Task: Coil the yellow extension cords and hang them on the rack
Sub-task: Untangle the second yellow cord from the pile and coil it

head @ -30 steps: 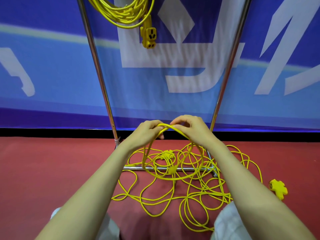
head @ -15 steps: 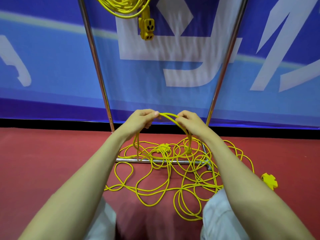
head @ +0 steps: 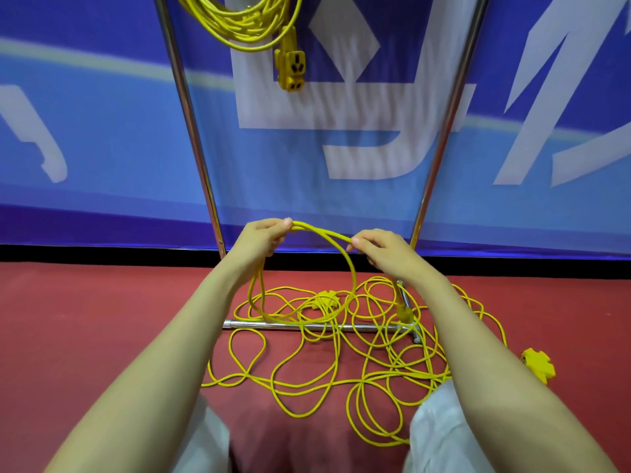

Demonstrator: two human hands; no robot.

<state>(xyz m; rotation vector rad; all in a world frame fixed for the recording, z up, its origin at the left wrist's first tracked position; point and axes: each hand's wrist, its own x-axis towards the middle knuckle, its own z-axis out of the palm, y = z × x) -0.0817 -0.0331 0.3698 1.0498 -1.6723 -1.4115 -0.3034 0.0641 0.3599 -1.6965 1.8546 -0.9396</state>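
Both hands are up in front of the rack [head: 192, 131], low between its two poles. The left hand [head: 263, 238] has its grip curled round the top of a loop [head: 321, 231] of yellow cord. The right hand [head: 386, 254] has its grip pinching the same loop between thumb and fingertips. The loop hangs down to the rack's base bar [head: 259, 324]. The tangled cord [head: 409, 367] sprawls on the red floor [head: 102, 319] around that bar. A coiled cord [head: 246, 25] hangs from the rack's top, its socket block [head: 290, 68] dangling below.
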